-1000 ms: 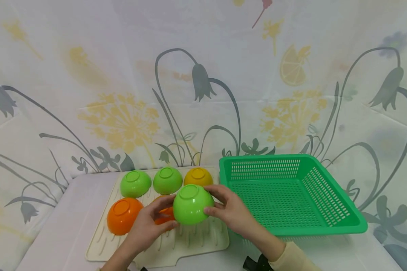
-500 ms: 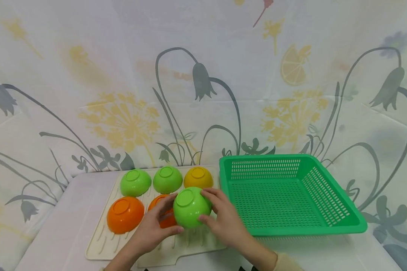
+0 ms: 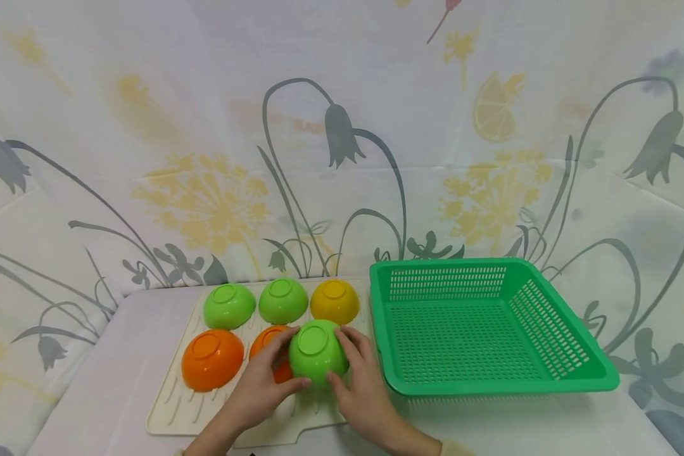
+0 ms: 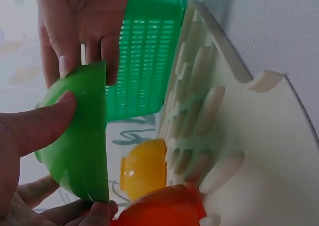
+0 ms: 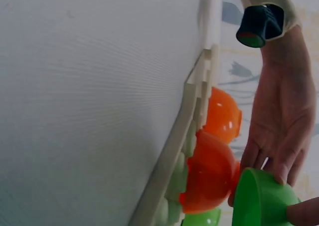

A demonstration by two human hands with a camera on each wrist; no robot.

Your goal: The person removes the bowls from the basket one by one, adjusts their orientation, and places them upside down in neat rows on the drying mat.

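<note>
A light green bowl (image 3: 313, 351) is held upside down between both hands, over the front right of a cream drying mat (image 3: 182, 415). My left hand (image 3: 262, 387) grips its left side, thumb on the outer wall and fingertips at the rim. On its right side, my right hand (image 3: 366, 392) grips with thumb in front and fingers behind. In the left wrist view the bowl's rim faces the ribbed mat with a gap between. Just behind my left hand sits an upturned orange bowl (image 3: 266, 340), partly hidden; another orange bowl (image 3: 212, 361) lies to its left.
At the back of the mat stand two upturned green bowls (image 3: 229, 307) and a yellow bowl (image 3: 334, 301). A green plastic basket (image 3: 504, 387) with slotted walls stands right of the mat on a white tablecloth (image 3: 102, 380). A flower-printed curtain (image 3: 216, 114) hangs behind.
The green bowl has moved slightly left and lower in the head view, its base tipping further toward the viewer. My right hand has followed it left and down; both hands keep hold.
</note>
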